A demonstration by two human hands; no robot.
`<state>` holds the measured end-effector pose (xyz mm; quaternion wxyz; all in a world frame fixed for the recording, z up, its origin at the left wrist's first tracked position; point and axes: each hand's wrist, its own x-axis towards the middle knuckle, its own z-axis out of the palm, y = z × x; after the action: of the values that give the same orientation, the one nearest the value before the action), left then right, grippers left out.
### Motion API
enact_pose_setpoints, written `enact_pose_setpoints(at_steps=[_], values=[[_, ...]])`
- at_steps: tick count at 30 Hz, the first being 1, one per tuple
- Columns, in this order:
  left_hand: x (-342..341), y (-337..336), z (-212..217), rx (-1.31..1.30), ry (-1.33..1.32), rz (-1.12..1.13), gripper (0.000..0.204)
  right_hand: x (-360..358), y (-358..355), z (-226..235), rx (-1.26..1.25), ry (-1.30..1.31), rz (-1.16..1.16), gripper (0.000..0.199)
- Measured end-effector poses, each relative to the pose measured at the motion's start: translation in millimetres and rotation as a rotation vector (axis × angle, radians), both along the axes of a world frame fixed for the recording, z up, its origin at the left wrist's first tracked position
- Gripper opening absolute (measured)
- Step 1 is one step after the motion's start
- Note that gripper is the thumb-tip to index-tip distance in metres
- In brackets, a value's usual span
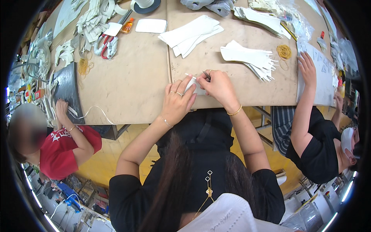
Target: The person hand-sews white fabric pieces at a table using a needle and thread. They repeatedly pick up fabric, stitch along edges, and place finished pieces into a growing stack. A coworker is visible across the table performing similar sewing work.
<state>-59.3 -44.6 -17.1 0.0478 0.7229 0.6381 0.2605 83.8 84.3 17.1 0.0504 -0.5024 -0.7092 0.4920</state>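
Observation:
At the table's near edge, my left hand [178, 94] lies with fingers stretched out, its fingertips resting on a small white piece [200, 91] of sheet material. My right hand [220, 87] is closed in a pinch at the piece's upper right side, its fingertips close to my left index finger. A slim dark metal tool [206, 76] pokes out between my right thumb and fingers; its kind cannot be made out. Both hands partly cover the white piece. Beyond them lie a fanned stack of white shaped pieces [190, 34] and a second stack with fringed ends [247, 58].
Rubber bands [284, 52] lie right of the stacks. Red-handled scissors [105, 46], an orange bottle [127, 26], a white card [151, 26] and a spool [145, 4] stand far left. A person in red [69, 150] works left, another in black [315, 147] right, beside a marked sheet [315, 77].

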Motion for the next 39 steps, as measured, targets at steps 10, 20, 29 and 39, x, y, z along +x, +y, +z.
enact_pose_setpoints(at_steps=[10, 20, 29, 39], values=[[3, 5, 3, -0.043, 0.053, 0.008, 0.051, 53, -12, 19, -0.089, -0.027, -0.117, 0.026], [12, 6, 6, -0.098, 0.199, 0.039, 0.062, 83, -23, 22, -0.012, -0.062, -0.213, 0.029], [15, 3, 9, -0.123, 0.286, -0.009, 0.058, 82, -18, 22, 0.009, -0.072, -0.204, 0.028], [24, 4, 15, -0.192, 0.324, 0.009, 0.057, 85, -12, 22, 0.039, -0.074, -0.186, 0.027]])
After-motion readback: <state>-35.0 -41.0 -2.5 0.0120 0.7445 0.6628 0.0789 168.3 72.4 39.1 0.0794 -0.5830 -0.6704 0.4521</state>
